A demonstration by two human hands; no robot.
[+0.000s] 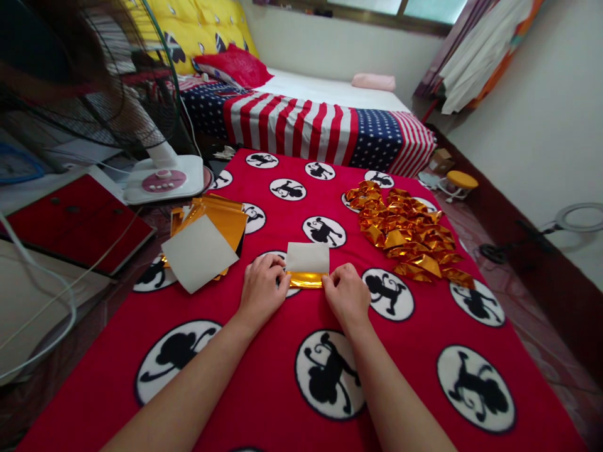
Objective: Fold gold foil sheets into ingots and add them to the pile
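A small sheet of gold foil paper (307,263) lies on the red blanket (405,351), its white back facing up and a gold strip folded over along the near edge. My left hand (262,290) pinches the left end of that fold, fingers curled. My right hand (347,295) pinches the right end the same way. Both hands rest on the blanket. A stack of flat gold sheets (207,235), the top one white side up, lies to the left of my hands. A heap of folded gold pieces (407,229) lies to the right.
A table fan (155,176) stands at the far left beside a red board (75,220) and white cables. Behind the blanket is a bed with a stars-and-stripes cover (320,125) and a red pillow. A small yellow stool (461,181) stands at the right by the wall.
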